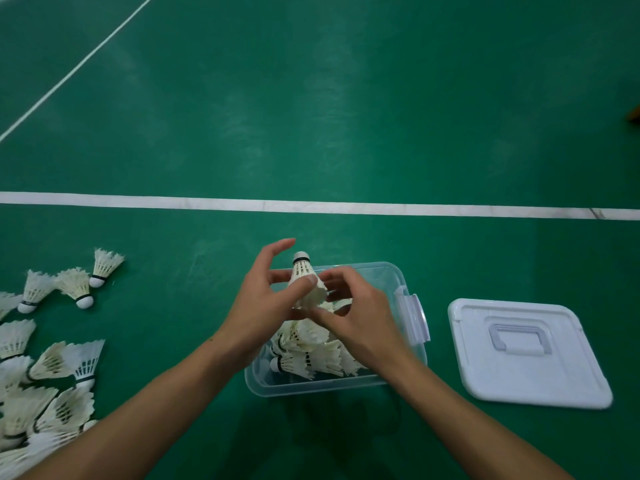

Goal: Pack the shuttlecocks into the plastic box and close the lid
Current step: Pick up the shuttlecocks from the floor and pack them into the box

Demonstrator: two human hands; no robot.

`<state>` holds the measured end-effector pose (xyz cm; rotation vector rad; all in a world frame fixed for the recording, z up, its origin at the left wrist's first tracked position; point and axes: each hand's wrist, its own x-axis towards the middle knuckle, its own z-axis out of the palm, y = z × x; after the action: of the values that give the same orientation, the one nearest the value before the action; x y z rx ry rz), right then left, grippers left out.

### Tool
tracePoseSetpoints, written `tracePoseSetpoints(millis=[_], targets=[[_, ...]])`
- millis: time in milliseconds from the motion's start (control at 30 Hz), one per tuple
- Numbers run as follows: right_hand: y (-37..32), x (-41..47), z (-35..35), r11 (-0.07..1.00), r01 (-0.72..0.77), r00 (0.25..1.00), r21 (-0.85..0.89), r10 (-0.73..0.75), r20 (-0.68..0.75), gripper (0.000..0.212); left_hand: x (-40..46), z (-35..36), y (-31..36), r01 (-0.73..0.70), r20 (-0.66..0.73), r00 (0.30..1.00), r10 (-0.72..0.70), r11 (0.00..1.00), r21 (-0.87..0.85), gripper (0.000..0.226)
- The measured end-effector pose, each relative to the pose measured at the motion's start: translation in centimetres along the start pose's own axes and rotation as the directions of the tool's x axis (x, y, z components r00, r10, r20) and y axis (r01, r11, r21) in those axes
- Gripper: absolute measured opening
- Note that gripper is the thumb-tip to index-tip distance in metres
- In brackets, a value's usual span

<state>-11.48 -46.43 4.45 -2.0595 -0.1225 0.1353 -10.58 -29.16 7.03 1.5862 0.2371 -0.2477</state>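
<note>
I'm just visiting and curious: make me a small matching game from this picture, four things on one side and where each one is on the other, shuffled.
Things:
1. lid
2. held shuttlecock
3. loose shuttlecocks
4. plastic box

Places:
A. scattered on the green floor at the left
B. between the left hand and right hand, cork end pointing up
C. flat on the floor, right of the box
D. on the floor under both hands, partly filled

Pairs: 1-C, 2-B, 3-A, 4-D
</note>
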Motion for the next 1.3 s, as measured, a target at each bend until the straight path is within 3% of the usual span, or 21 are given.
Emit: tracePoseSetpoints(millis=[67, 167, 267, 333, 500, 633, 733, 1033, 1167, 1300], targets=[[-0.2, 0.4, 0.2, 0.997, 0.045, 0.993, 0.059, -0.038, -0.11, 0.02, 0.0, 0.8, 0.0, 0.065, 0.012, 0.998, -0.064, 0.992, -0.113, 0.064], [0.5, 0.6, -0.5, 0.998, 0.069, 0.979, 0.003, -0.067, -0.193, 0.008, 0.0, 1.3, -0.3, 0.108, 0.06, 0.993, -0.104, 0.991, -0.079, 0.066], [1.7, 1.0, -2.4, 0.992, 0.026, 0.982, -0.127, -0.049, -0.184, 0.011, 0.4, 0.2, -0.7, 0.011, 0.078, 0.997, -0.024, 0.985, 0.173, 0.069], [2.8, 1.4, -4.0, 0.973, -0.032, 0.991, -0.23, 0.0, -0.136, 0.013, 0.8, -1.2, -1.2, -0.09, 0.113, 0.992, 0.048, 0.912, 0.4, 0.074], [4.7, 1.8, -4.8, 0.93, -0.084, 0.996, -0.359, 0.091, 0.001, 0.019, 1.3, -3.7, -3.9, -0.35, 0.361, 0.928, 0.09, 0.542, 0.764, 0.087], [5.3, 2.1, -3.5, 0.905, -0.047, 0.984, -0.422, 0.115, 0.137, 0.021, 1.7, -2.9, -4.8, -0.5, 0.497, 0.866, 0.061, 0.144, 0.854, 0.083], [5.7, 2.5, -2.6, 0.908, -0.038, 0.973, -0.416, 0.129, 0.192, 0.022, 1.9, -1.9, -5.1, -0.518, 0.518, 0.853, 0.062, -0.017, 0.855, 0.08], [6.5, 3.8, 0.4, 0.889, 0.01, 0.96, -0.458, 0.121, 0.254, 0.022, 2.6, -0.7, -6.1, -0.469, 0.465, 0.871, 0.162, -0.013, 0.883, 0.074], [7.5, 3.7, 0.6, 0.898, -0.045, 0.965, -0.438, 0.153, 0.214, 0.025, 2.9, -0.5, -6.6, -0.451, 0.447, 0.879, 0.169, -0.013, 0.892, 0.076], [7.0, 3.5, -0.2, 0.903, -0.048, 0.963, -0.427, 0.155, 0.221, 0.033, 2.8, -0.9, -6.5, -0.481, 0.463, 0.865, 0.193, 0.056, 0.875, 0.081]])
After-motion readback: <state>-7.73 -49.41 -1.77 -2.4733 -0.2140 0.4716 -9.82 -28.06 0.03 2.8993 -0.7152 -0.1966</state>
